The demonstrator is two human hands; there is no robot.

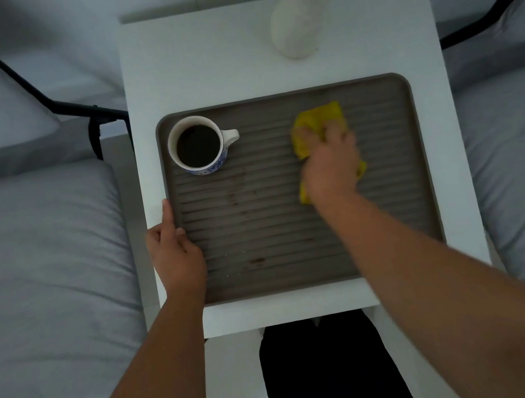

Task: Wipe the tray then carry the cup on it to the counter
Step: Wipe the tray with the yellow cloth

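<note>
A grey ribbed tray (395, 148) lies on a small white table (197, 64). In its far left corner stands a white cup (199, 148) with a blue pattern, filled with dark liquid, its handle pointing right. My right hand (330, 166) presses a yellow cloth (327, 115) flat on the right half of the tray. My left hand (174, 248) grips the tray's left rim, thumb on top. Brownish stains mark the tray's middle and near part.
A white vase (297, 22) with white flowers stands at the table's far right. Grey cushioned seats with black frames flank the table, one on the left (37, 253) and one on the right (524, 155). My dark-clothed legs show below the table's near edge.
</note>
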